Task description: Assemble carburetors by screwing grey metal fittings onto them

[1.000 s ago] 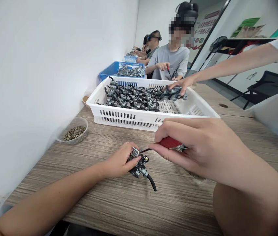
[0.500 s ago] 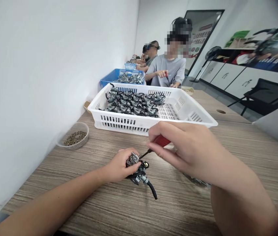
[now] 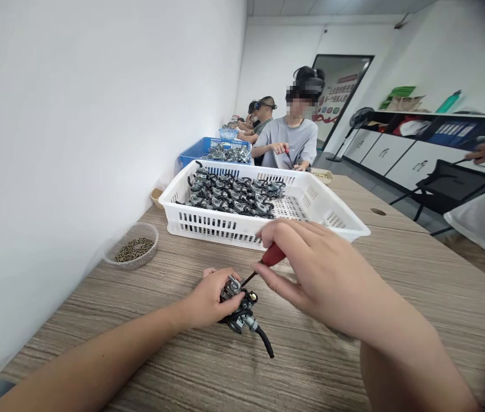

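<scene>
A wood-grain table [image 3: 182, 372] is lying beneath the metal part [image 3: 246, 323]. Left of that part, a clear tub [image 3: 150, 256] is holding small fasteners; beside it, the left hand [image 3: 205, 300] is closing its grip around it, forearm slanting inward. Right of it, the right hand [image 3: 323, 274] is arching over, grip closing on a red screwdriver [image 3: 273, 255] (tip hidden). Screwdriver work is seemingly underway, calling for steady alignment.

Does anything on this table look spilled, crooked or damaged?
Nothing stands out. The small brass-coloured pieces lie inside the clear bowl, and the white basket sits flat with its metal parts inside. Fine damage on those, or on the hosed unit in the left hand, is too small to tell.
</scene>
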The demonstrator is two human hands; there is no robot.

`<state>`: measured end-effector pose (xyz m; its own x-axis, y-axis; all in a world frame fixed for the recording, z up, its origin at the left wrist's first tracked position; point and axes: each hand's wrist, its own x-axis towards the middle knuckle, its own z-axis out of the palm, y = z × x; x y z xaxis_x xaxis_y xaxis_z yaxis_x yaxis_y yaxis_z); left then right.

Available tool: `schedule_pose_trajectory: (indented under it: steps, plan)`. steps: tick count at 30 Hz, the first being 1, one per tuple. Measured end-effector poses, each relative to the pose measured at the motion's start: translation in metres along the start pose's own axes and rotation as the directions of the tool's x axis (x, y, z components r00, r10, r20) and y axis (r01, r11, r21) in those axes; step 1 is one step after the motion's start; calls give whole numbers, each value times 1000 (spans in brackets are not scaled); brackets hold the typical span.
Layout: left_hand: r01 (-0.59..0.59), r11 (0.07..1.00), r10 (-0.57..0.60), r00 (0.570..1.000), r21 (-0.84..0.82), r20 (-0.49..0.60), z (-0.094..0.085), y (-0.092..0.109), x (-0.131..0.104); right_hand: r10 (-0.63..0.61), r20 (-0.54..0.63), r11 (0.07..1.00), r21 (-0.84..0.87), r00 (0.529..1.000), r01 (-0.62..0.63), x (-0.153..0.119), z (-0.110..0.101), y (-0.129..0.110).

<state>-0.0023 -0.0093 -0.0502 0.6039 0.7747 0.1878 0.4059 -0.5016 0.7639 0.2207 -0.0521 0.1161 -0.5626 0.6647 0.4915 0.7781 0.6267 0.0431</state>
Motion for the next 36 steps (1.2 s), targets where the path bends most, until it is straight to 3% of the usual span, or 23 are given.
schedule_pose_trajectory:
  steps: [4, 6, 8, 10, 14, 18, 22, 25, 27, 29, 32, 36]
  plan:
    - [21, 1000, -21, 1000, -19, -11, 2, -3, 1, -97, 105, 911, 410, 990, 46, -3, -9, -1]
    - [31, 999, -33, 999, -35, -35, 3, -4, 1, -171, 142, 860, 505, 975, 77, -4, -10, 0]
    - [25, 999, -28, 998, -38, -54, 4, -5, 1, -202, 124, 872, 474, 971, 121, -3, -8, 0]
    - [23, 999, -24, 998, -29, -63, 5, -3, 0, -165, 48, 933, 330, 985, 141, -2, -2, -1]
    - [45, 999, -45, 996, 1, -71, 6, 1, -1, 4, -44, 995, 97, 999, 0, -1, 6, -1]
    - [48, 998, -45, 994, 28, -100, 8, 3, -3, 63, 98, 973, 217, 993, -84, -7, -6, 4]
    - [42, 999, -39, 994, 32, -97, 8, 4, -5, -94, 190, 908, 418, 977, 6, -11, -18, 7]
    - [42, 999, -38, 995, 32, -96, 8, 5, -5, -105, 82, 969, 231, 991, 84, -7, -11, 9]
    - [50, 998, -46, 994, 39, -100, 8, 6, -4, -37, -37, 999, 35, 999, 38, -3, -3, 11]
    - [58, 997, -53, 993, 45, -106, 8, 7, -4, 19, -69, 1000, -19, 997, -21, 0, 3, 13]
    - [59, 997, -54, 993, 43, -106, 7, 9, -3, 13, 53, 981, 195, 998, -24, -2, 1, 12]
    - [59, 998, -55, 993, 29, -109, 8, 9, -4, -61, 184, 879, 476, 981, -34, -9, -7, 9]
